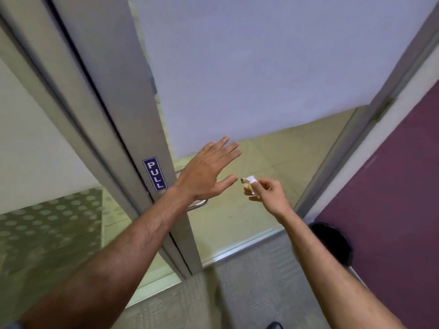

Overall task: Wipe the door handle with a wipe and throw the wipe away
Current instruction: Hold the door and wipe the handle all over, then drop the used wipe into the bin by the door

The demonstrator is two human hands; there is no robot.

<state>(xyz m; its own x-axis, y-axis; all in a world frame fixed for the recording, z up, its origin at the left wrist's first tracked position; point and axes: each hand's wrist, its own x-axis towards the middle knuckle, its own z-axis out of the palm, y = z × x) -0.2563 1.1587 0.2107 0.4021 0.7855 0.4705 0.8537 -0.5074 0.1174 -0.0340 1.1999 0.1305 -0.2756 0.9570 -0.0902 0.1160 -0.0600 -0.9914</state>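
**A:** What do you see from the head camera?

**B:** I see a glass door with a grey frame. On the frame is a blue PULL sign (pixel 154 174). That sign is my landmark.

**A:** Where is the door handle?

**B:** The door handle (pixel 198 203) is a shiny metal bar just right of the PULL sign and a bit below it. The arm covers most of it.

**A:** What is the left hand doing?

**B:** The left hand (pixel 206 172) is right of the sign, in front of the handle. Its fingers are spread wide and it holds nothing. I cannot tell if it touches the glass.

**A:** And the right hand?

**B:** The right hand (pixel 266 192) is farther right of the sign, near the left thumb but apart from it. Its fingers pinch the wipe (pixel 250 184), a small white crumpled piece with a brownish part.

**A:** Anything else?

**B:** A dark round thing (pixel 332 243) sits low, far right of the sign, by a purple wall (pixel 392 210). I cannot tell what it is.
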